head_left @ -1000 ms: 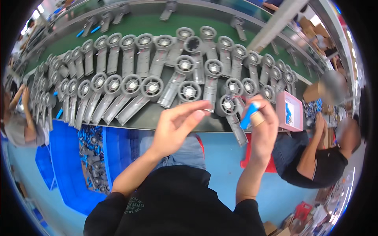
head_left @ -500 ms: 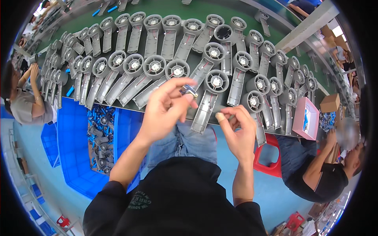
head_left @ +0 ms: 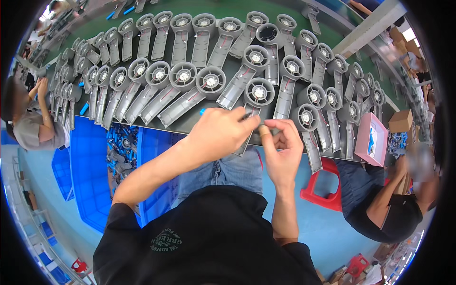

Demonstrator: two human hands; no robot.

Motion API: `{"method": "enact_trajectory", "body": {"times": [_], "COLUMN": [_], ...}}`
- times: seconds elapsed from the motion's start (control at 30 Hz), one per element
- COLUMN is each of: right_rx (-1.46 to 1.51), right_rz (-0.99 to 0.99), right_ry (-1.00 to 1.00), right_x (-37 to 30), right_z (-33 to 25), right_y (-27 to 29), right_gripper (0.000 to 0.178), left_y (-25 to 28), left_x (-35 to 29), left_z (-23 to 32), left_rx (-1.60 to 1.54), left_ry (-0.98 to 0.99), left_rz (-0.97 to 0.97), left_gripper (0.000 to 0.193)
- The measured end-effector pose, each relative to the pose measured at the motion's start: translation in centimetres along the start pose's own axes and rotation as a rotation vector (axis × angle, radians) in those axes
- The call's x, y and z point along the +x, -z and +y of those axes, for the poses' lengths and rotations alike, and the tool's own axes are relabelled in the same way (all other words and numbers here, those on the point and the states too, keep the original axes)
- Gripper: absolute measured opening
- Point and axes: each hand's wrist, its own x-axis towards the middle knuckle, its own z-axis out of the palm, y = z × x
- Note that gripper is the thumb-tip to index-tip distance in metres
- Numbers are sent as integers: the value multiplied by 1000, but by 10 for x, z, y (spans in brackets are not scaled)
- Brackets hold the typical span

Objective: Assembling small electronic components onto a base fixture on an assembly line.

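My left hand point(head_left: 221, 133) is closed over the handle of a grey handheld fan housing point(head_left: 260, 91), pinching a small dark circuit board point(head_left: 247, 115) mostly hidden by the fingers. Close by on the right, my right hand point(head_left: 283, 154) has thumb and fingertips drawn together, almost meeting the left fingertips. Whatever it pinches is too small to make out. A yellowish cover point(head_left: 264, 133) wraps its thumb. The fan housing lies with its round grille up and its open handle toward me; the left hand covers part of the handle. A blue cylinder end point(head_left: 203, 111) shows beside my left hand.
Rows of similar fan housings point(head_left: 184, 76) cover the green-topped table point(head_left: 199, 9). Left of my legs stand blue bins point(head_left: 88, 175) with loose parts. A pink box point(head_left: 369, 140) sits at the right edge, near a red stool point(head_left: 327, 194). Co-workers sit on both sides.
My left hand has moved right and down with the circuit board, onto the fan's handle and up to my right hand. The right hand has shifted slightly left.
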Motion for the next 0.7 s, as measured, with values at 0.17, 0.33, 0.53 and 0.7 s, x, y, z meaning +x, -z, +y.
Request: {"method": "enact_trajectory", "body": {"times": [0.17,0.33,0.53,0.7], "right_rx": [-50,-99,-127,-153], "right_rz": [78,175,192,180], "right_ry": [270,446,441,443], "right_x": [13,21,21,19], "right_z": [10,25,24,25], "right_y": [-27,-39,-40,-40], "right_gripper": [21,18,16,15], "left_y": [4,6,10,-2], "left_x": [8,9,-9,-17], "left_z": [4,4,12,1], "left_rx": [-916,-1082,-933,-436], "left_ry": [807,859,743,323], "left_rz": [174,160,117,322], "left_gripper": [14,17,31,29]}}
